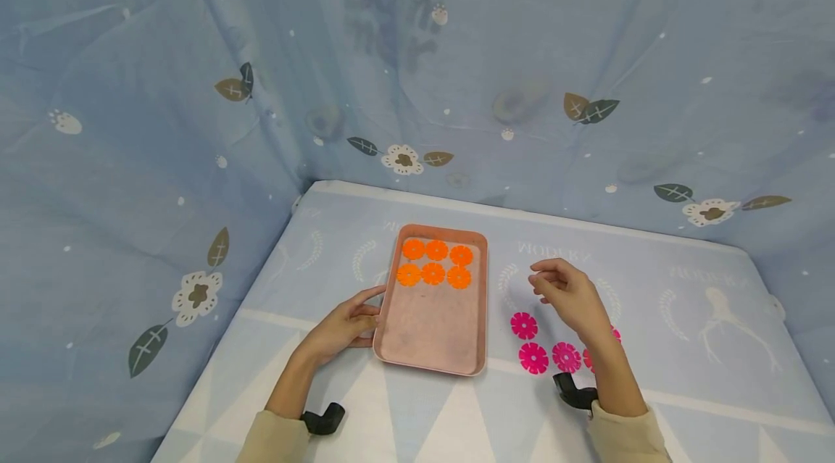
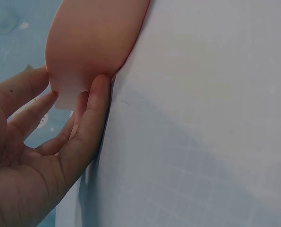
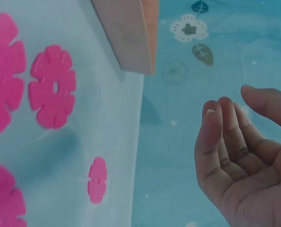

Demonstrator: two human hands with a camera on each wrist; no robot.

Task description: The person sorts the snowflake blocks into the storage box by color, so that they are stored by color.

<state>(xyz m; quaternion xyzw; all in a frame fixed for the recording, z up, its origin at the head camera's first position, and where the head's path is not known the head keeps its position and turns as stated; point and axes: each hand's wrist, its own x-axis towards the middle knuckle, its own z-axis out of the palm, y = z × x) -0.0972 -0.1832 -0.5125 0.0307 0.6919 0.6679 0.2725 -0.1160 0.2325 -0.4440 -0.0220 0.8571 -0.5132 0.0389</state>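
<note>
A shallow pink tray [image 1: 430,332] lies on the table, with several orange notched flower-shaped discs [image 1: 433,274] in two rows at its far end. My left hand [image 1: 342,329] touches the tray's left wall; in the left wrist view its fingertips [image 2: 98,87] rest against the outer side of the tray [image 2: 97,38]. To the right of the tray, my right hand [image 1: 570,296] hovers over the table. Its fingers are loosely bent and hold nothing in the right wrist view. Several pink notched discs [image 1: 533,359] lie below it, some partly hidden by the forearm.
A pale blue and white patterned cloth [image 1: 313,383] covers the table. Blue patterned curtains [image 1: 496,72] hang behind it and on the left. Black wrist mounts [image 1: 324,419] sit on both forearms.
</note>
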